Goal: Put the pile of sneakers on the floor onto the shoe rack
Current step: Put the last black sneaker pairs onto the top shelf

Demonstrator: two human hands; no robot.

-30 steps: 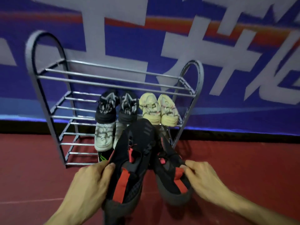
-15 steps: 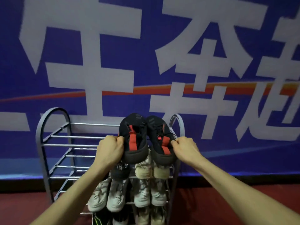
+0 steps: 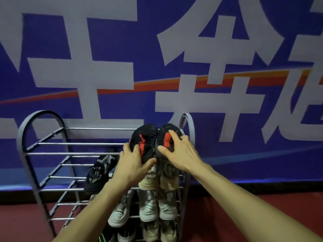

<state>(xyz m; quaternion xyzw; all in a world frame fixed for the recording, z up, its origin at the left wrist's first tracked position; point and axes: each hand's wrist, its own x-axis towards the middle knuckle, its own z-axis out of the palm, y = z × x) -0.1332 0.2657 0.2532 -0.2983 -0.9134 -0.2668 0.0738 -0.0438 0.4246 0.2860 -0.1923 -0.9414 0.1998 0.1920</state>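
While each hand, left hand (image 3: 133, 165) and right hand (image 3: 180, 152), grips one, black sneakers (image 3: 148, 142) point toes toward wall on shoe rack (image 3: 52, 153).

Top pair of sneakers (image 3: 148, 142): black with red straps.
Shoe rack (image 3: 42, 154): grey frame, silvery metal bars.
Dark sneaker (image 3: 97, 173): black with a white speckled mesh pattern and white lettering.
Cream sneakers (image 3: 148, 180): pale beige.
White sneakers (image 3: 148, 206): white, faint grey marks.
Wall banner (image 3: 87, 49): deep blue, large white characters, an orange-red stripe across.
Floor (image 3: 218, 224): dark red.
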